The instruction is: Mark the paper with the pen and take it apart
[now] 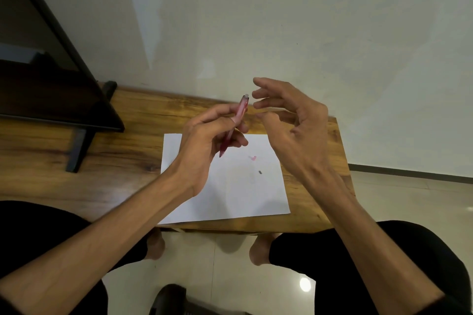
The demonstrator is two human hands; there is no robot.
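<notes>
A dark monitor (51, 79), perhaps a television, stands on the wooden table (122, 161).

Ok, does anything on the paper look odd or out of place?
Yes. Two tiny loose bits lie on the white paper sheet: a pink translucent piece and a small dark piece. The left hand holds the red translucent pen above them.

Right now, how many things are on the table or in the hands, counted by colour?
Red or pink: 2, the pen in the left hand and a small pink piece on the paper.
White: 1, the paper.
Dark grey: 1, a tiny piece on the paper.
Total: 4.
</notes>
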